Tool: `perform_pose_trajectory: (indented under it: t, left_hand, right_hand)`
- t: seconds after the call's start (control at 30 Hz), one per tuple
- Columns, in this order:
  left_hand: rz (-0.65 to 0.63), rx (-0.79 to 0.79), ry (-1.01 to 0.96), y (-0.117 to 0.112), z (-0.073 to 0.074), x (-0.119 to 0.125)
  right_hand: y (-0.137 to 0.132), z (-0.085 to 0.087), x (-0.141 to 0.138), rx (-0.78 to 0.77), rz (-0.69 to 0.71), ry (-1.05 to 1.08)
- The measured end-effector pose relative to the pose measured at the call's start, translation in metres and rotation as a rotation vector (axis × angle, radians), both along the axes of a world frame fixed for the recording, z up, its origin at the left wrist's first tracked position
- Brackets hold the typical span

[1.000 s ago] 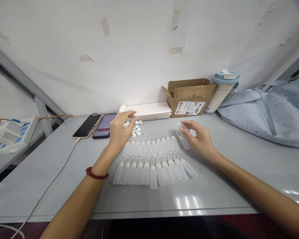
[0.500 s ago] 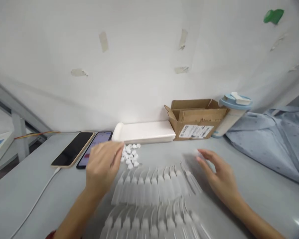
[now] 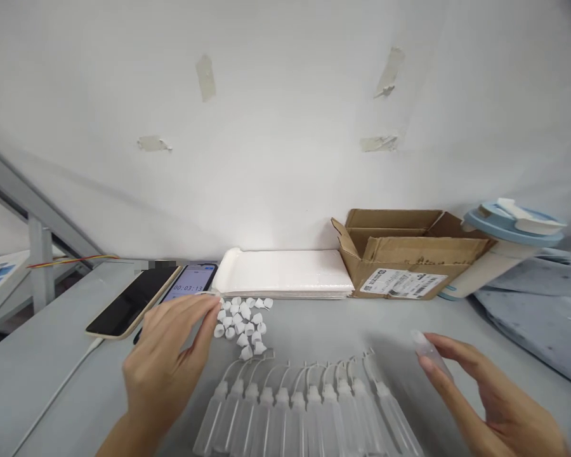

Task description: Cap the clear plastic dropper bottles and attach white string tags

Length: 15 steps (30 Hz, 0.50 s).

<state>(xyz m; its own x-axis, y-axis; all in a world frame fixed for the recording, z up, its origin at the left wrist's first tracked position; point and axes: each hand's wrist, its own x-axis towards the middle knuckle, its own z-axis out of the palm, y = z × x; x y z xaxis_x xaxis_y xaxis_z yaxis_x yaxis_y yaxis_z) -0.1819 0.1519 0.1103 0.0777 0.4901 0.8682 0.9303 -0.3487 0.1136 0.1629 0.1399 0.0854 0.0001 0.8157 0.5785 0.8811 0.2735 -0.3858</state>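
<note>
My left hand (image 3: 164, 365) has thumb and fingertips pinched together at the left edge of a loose pile of small white caps (image 3: 240, 325). A thin pale edge shows at those fingertips; what it belongs to is too small to tell. On the right, my right hand (image 3: 490, 390) grips a small translucent plastic bottle (image 3: 431, 350) between thumb and fingers, tilted above the table. Between the hands lies a row of translucent squeeze bottles (image 3: 285, 419), side by side, with thin curved strips at their necks. Their lower ends run past the bottom of the view.
A stack of white flat packs (image 3: 285, 273) lies against the wall. Beside it stand an open cardboard box (image 3: 404, 266) and a tumbler with a blue lid (image 3: 502, 247). Two phones (image 3: 133, 301) (image 3: 190, 279) and a charging cable (image 3: 57, 397) are at left, a grey-blue cloth (image 3: 542, 308) at right.
My left hand has moved left and down in the picture, my right hand right and down, its held bottle now clear. The view has shifted, so only one bottle row shows.
</note>
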Motion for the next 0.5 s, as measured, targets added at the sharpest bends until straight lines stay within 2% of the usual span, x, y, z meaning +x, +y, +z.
perform_pose_trajectory:
  t: [0.17,0.27,0.37,0.5]
  left_hand:
    - [-0.021,0.016,-0.013,0.0,0.001,0.011]
    - [-0.077,-0.011,-0.029,-0.002,-0.002,0.019]
    - [-0.095,-0.065,-0.046,-0.007,-0.005,0.025]
    - [-0.069,-0.137,-0.116,-0.015,-0.008,0.028]
  right_hand:
    - [-0.014,0.025,-0.013,0.044,0.074,0.104]
    - [-0.019,0.03,-0.021,0.075,0.128,0.146]
    - [-0.019,0.022,-0.022,0.057,0.186,0.123]
    - [-0.013,0.0,-0.017,0.099,0.212,0.027]
